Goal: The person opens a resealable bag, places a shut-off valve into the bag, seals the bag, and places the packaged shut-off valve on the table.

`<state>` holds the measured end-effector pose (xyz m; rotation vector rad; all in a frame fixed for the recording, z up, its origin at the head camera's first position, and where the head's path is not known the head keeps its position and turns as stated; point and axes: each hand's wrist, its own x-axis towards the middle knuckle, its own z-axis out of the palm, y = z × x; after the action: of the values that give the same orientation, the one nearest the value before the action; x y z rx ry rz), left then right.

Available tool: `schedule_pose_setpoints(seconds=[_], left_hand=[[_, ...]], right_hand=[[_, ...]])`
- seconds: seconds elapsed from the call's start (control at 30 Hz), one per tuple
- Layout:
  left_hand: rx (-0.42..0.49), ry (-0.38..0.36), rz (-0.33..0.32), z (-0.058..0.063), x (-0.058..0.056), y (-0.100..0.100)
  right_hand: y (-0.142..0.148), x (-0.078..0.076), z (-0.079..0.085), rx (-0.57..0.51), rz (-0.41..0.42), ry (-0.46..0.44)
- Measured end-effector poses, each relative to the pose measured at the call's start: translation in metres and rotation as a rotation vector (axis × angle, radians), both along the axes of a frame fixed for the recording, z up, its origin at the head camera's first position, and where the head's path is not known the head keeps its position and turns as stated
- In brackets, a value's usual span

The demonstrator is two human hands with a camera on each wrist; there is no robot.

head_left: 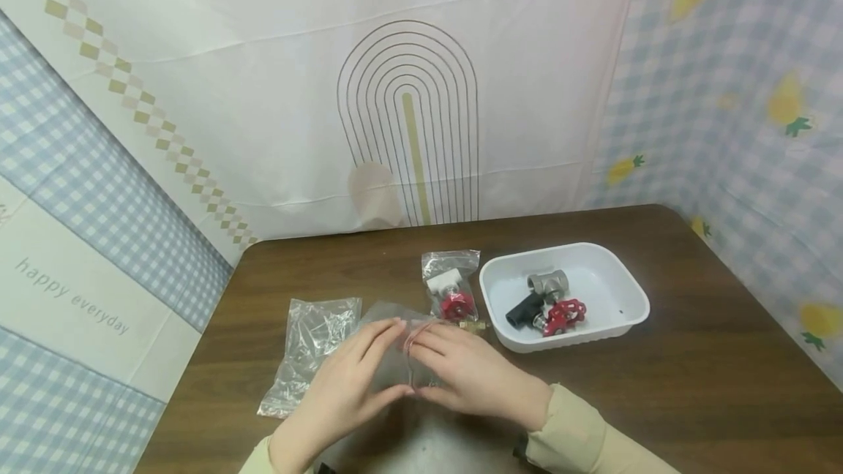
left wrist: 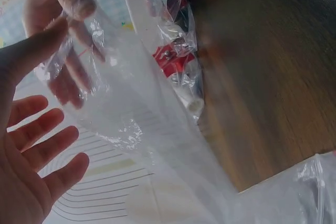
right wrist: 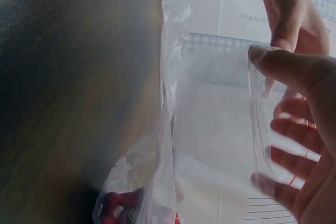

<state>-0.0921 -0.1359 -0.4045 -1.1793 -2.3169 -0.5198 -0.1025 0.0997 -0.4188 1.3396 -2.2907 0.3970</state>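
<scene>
A clear zip bag [left wrist: 126, 114] is held up between both hands at the front of the table. My right hand [head_left: 467, 368] has its fingers inside the bag's mouth, thumb [right wrist: 286, 69] and fingers spread apart, with plastic over the tips and the red seal line across the fingers. My left hand [head_left: 356, 371] faces it from the other side. Its thumb [left wrist: 39, 51] touches the bag's edge close to the right thumb, while its other fingers [left wrist: 52, 129] are extended and apart. The contents of the lower bag are hidden behind the hands in the head view.
A flat clear bag [head_left: 319, 335] lies left of the hands. Behind them is a bag with a white fitting and red handwheel [head_left: 456, 306], near a small brass fitting [head_left: 473, 325]. The white tray [head_left: 619, 328] at right holds a metal tee [head_left: 548, 283], black tube [head_left: 524, 310] and red-handled valve [head_left: 564, 316].
</scene>
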Motion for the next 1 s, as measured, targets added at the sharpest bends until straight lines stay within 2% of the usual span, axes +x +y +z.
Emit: schedule_pose_setpoints(seconds=[0.2,0.37,0.47,0.67,0.87,1.0], left_hand=[[-0.032,-0.005,-0.014,-0.003,-0.002,0.000],[-0.002,0.017,-0.029,-0.004,-0.003,-0.001],[0.000,-0.004,-0.032,-0.003,-0.002,-0.003],[0.006,-0.044,-0.089,-0.001,-0.004,-0.008],[0.005,-0.042,-0.127,0.002,-0.003,-0.013],[0.019,-0.066,-0.152,0.004,-0.003,-0.015]], right_hand=[[-0.001,0.004,-0.001,0.010,0.090,0.030],[-0.001,0.004,0.001,-0.026,0.116,-0.006],[0.000,0.003,0.001,-0.036,0.130,0.005],[0.004,0.004,0.003,-0.012,0.133,-0.015],[0.005,0.002,0.003,-0.018,0.160,0.026],[0.006,0.002,0.002,-0.011,0.170,0.016]])
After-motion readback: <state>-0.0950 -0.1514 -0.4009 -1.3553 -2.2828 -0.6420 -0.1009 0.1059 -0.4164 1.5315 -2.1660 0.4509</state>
